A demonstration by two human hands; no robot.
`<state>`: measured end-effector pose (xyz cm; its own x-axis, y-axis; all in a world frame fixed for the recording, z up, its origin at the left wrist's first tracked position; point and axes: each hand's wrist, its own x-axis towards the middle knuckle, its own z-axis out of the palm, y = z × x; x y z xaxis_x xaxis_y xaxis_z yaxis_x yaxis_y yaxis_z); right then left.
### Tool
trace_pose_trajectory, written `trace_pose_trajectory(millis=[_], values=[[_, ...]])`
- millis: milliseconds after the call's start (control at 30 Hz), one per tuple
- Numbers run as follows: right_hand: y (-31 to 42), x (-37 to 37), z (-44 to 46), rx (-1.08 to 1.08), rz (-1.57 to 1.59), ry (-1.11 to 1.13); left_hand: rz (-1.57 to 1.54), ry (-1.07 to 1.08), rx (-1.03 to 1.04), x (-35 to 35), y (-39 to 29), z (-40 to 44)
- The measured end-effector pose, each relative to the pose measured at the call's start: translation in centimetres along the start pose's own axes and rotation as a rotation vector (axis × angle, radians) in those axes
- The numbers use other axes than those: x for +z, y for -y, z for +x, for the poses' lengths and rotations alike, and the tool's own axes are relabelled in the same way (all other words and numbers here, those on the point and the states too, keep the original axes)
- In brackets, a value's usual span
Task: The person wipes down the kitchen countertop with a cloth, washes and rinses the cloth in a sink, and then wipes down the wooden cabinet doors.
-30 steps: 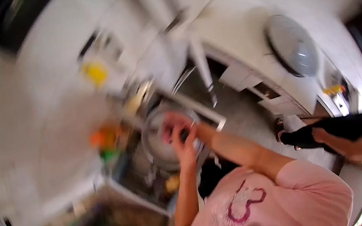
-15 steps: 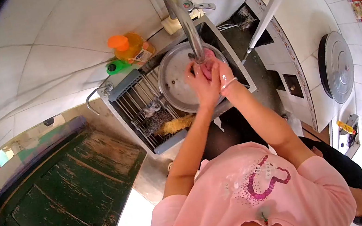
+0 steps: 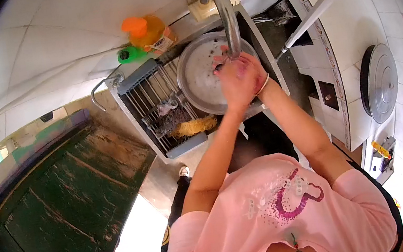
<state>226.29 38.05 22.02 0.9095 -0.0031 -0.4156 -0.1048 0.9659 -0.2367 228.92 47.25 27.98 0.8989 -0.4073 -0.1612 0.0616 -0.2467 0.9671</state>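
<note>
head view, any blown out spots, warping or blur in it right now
Head view: strong fisheye, black corners, the white wall tiles' seams bowed; head view: a patch beside the dark green wooden panel washed out to white; head view: left hand and right hand overlap, finger detail soft under the curved metal faucet, cause unclear.
</note>
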Motion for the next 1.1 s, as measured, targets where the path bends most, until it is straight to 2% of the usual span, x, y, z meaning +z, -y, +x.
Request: trace_pose_trajectory(millis=[33, 67, 100, 167, 200, 233, 300, 333, 367, 433, 467, 500, 567, 600, 733, 800, 1033, 1100], values=[[-0.4, -0.5, 0.2, 0.089, 0.078, 0.072, 0.047, -0.109, -0.084, -0.6, 0.8, 1.0], [-1.5, 3.5, -1.0, -0.035, -0.029, -0.261, 0.203, -0.206, 0.009, -1.3, 1.6, 2.2], [-1.8, 4.5, -1.3, -0.026, -0.031, -0.261, 0.363, -0.301, 0.093, -2.0, 2.2, 3.0], [-2.5, 5.5, -1.8, 0.026, -0.18, -0.356, 0.382, -0.373, 0.077, -3.1, 3.0, 4.3], [-2.6, 7.1, -2.2, 0.055, -0.31, -0.48, 0.401, -0.439, 0.067, -3.3, 3.2, 4.4], [-2.4, 6.4, -1.9, 0.06, -0.307, -0.484, 0.403, -0.437, 0.061, -3.1, 3.4, 3.8], [-1.1, 4.7, -0.7, 0.208, -0.274, -0.39, 0.359, -0.348, 0.182, -1.9, 2.7, 2.1], [-1.0, 4.4, -0.4, 0.145, -0.117, -0.279, 0.363, -0.318, 0.293, -0.9, 2.4, 0.8], [-0.5, 4.2, -0.5, 0.145, -0.12, -0.28, 0.361, -0.32, 0.292, -1.1, 2.0, 0.0], [0.4, 3.5, -1.1, 0.131, -0.024, 0.052, 0.322, -0.15, 0.577, -1.9, 1.1, -1.3], [-0.2, 3.8, -1.3, 0.03, -0.13, -0.128, 0.386, -0.109, 0.643, -2.6, 1.3, -1.4], [-0.2, 2.9, -1.3, 0.033, -0.131, -0.131, 0.384, -0.11, 0.639, -3.0, 1.3, -1.4], [0.0, 1.4, -0.6, 0.208, 0.205, 0.213, 0.393, -0.074, 0.737, -3.3, 1.3, -0.3], [-0.8, 1.3, -0.4, 0.076, -0.02, -0.062, 0.393, -0.075, 0.733, -3.2, 1.2, 0.0], [-0.5, 1.3, -0.9, -0.03, -0.13, 0.087, 0.462, -0.123, 0.63, -2.5, 0.3, -0.1], [-0.1, 4.0, -1.4, -0.018, -0.228, -0.164, 0.461, -0.139, 0.584, -2.1, 0.2, 0.0], [-0.2, 5.4, -0.8, -0.211, -0.381, -0.435, 0.218, -0.178, 0.211, -1.0, 1.0, 0.9], [-0.5, 3.7, 0.0, -0.225, -0.622, -0.485, 0.175, -0.198, 0.137, -0.9, 1.5, 1.0]])
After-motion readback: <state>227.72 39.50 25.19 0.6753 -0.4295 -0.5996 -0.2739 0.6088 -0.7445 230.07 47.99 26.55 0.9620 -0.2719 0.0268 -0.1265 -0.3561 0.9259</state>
